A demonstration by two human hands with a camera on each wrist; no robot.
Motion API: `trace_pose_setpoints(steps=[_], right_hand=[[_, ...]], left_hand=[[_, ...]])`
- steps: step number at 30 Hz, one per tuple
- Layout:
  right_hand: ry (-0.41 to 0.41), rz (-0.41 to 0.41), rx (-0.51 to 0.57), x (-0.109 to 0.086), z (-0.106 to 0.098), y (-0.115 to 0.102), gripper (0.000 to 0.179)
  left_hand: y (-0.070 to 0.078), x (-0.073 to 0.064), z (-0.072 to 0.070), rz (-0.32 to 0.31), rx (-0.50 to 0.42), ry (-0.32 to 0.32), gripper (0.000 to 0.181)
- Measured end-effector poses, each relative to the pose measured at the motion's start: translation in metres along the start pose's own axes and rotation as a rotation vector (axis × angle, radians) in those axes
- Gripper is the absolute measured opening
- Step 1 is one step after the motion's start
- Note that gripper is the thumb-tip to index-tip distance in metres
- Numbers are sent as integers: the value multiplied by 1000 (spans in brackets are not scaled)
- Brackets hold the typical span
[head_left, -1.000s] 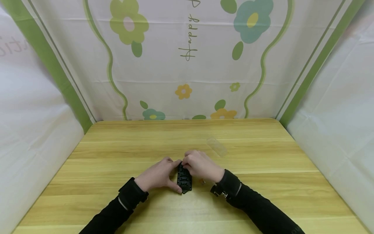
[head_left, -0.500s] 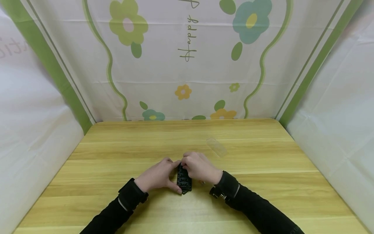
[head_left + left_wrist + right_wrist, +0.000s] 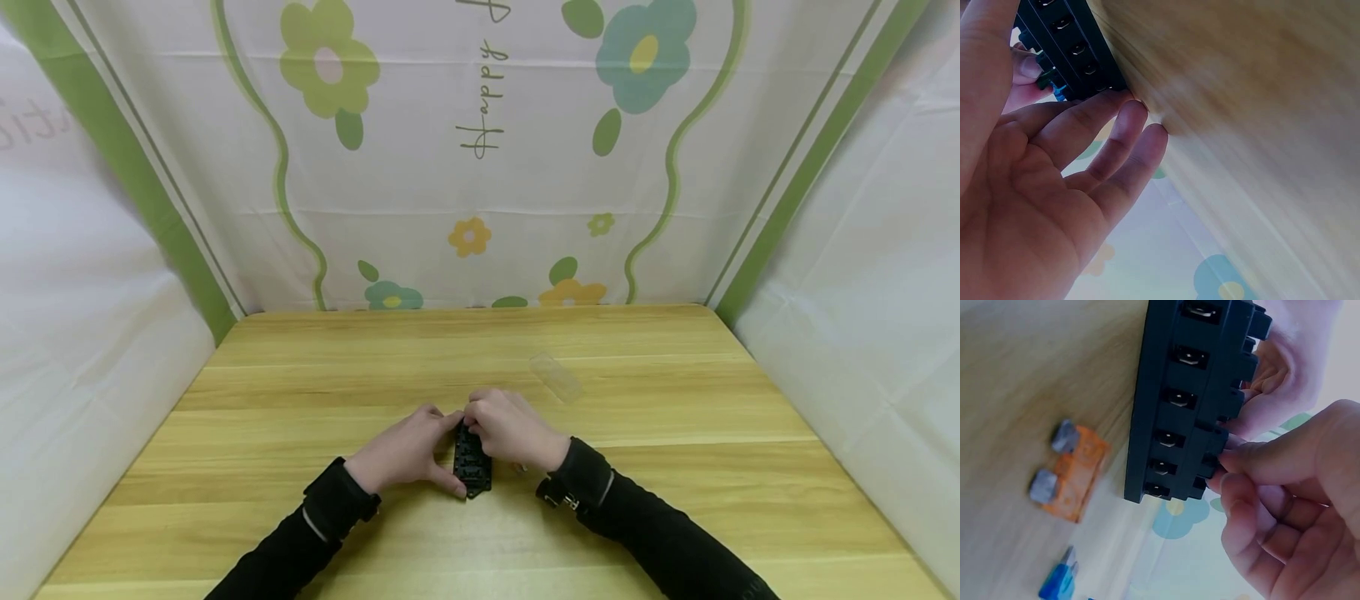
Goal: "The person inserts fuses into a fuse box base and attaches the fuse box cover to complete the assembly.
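Observation:
A black blade fuse box (image 3: 472,465) lies on the table, with a row of metal terminals along its side (image 3: 1179,398). My left hand (image 3: 405,450) steadies it, thumb at the near end and fingertips (image 3: 1124,99) at the far end. Over the far end, my right hand (image 3: 512,429) has curled fingers, thumb and forefinger pinching at the top of the slots. What they pinch is small and mostly covered; a bit of a blue fuse (image 3: 1059,93) shows beside the fingertips in the left wrist view.
An orange blade fuse (image 3: 1077,473) and a blue blade fuse (image 3: 1059,581) lie on the wooden table (image 3: 300,383) right of the box. Farther back rests a clear plastic cover (image 3: 557,377). A flower-printed cloth (image 3: 420,175) hangs behind the table.
Over the far end of the fuse box, my right hand has shifted very slightly left and down. The left hand and the box stay in place.

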State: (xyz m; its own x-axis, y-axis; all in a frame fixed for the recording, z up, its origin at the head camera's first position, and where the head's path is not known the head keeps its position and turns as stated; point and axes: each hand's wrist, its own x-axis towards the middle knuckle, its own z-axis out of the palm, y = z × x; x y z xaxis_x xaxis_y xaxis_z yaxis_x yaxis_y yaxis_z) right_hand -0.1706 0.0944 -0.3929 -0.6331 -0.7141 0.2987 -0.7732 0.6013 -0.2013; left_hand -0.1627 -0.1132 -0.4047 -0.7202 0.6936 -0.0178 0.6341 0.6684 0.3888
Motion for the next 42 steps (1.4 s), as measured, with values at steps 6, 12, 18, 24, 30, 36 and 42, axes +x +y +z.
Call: trace_pose_setpoints(steps=[6,12,18,24,30,36,42], right_hand=[[-27,10,55,0,0,1,13],[-32,-2,86,1,1,2,15],[-34,-22,96,3,3,2,18],[-64,-3,116,5,2,0,21],[-85,7,127,6,1,-1,19],[-114,26,213,6,-2,6,24],[-130,30,228,9,-9,13,20]], left_hand=[[-1,1,1,3,-1,-4,100],[-1,1,1,11,-8,-2,99],[-1,0,1,27,2,1,96],[-2,-1,2,33,5,4,97],[-3,-3,5,22,-3,1,97],[-1,-2,6,10,-4,-15,101],[-1,1,1,2,-4,-17,106]])
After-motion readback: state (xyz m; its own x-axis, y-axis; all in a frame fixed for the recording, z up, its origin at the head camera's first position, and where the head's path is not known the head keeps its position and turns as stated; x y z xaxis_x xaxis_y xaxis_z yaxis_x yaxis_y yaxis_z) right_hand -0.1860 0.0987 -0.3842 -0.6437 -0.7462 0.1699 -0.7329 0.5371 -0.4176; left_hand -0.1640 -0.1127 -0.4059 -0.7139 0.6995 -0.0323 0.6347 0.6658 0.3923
